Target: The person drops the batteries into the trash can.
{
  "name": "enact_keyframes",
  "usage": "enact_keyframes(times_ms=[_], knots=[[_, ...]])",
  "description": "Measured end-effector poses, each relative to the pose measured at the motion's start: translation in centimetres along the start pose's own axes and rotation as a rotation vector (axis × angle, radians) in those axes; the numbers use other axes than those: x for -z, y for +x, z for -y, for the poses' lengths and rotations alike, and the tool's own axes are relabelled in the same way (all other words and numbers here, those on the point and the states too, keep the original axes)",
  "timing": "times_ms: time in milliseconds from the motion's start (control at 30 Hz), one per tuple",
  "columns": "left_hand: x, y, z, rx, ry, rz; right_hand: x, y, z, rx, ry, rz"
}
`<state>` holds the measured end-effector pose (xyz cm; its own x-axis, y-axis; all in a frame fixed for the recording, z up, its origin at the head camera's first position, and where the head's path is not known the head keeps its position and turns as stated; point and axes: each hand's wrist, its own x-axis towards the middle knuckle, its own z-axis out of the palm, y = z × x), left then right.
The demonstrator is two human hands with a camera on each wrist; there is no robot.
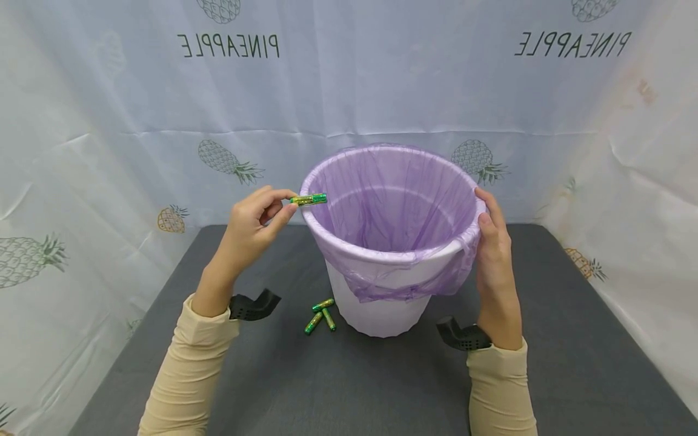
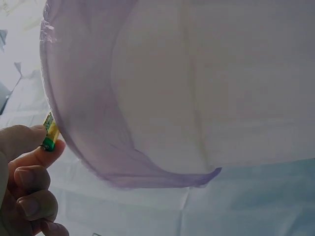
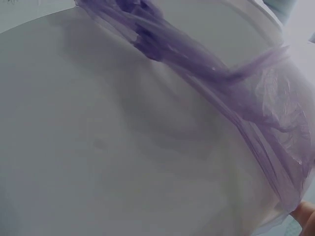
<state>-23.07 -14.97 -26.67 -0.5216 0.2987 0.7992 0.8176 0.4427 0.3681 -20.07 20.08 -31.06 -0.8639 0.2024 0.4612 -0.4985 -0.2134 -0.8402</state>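
My left hand (image 1: 256, 221) pinches a green-and-gold battery (image 1: 309, 199) between thumb and forefinger, its far end over the left rim of a white trash can (image 1: 382, 318). In the left wrist view, the same battery (image 2: 50, 132) shows close beside the rim. A thin purple bag (image 1: 403, 284) lines the can and folds down over its outside. On the opposite side, my right hand (image 1: 495, 260) grips the bagged rim. The right wrist view catches just a bit of that hand's finger (image 3: 306, 216) at the bag's edge.
Several similar batteries (image 1: 323, 316) lie in a small cluster on the dark table (image 1: 262, 375), left of the can's base. A pineapple-print cloth (image 1: 322, 91) hangs behind the table and along both sides.
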Motion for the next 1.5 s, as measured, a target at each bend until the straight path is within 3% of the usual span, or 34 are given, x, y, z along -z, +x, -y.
enact_keyframes(times_ms=[267,867,1033,1500], knots=[[-0.5,0.2,-0.3,0.019,0.016,0.036,0.0,-0.1,0.2,0.013,0.019,0.052],[-1.2,0.5,-0.5,0.03,-0.06,0.054,0.0,-0.1,0.0,0.019,0.045,0.063],[-1.3,0.0,-0.1,0.016,-0.093,0.028,0.0,-0.1,0.1,0.013,0.032,0.052],[-0.2,-2.5,0.4,0.071,-0.121,-0.012,0.0,0.0,0.2,-0.009,-0.009,0.008]])
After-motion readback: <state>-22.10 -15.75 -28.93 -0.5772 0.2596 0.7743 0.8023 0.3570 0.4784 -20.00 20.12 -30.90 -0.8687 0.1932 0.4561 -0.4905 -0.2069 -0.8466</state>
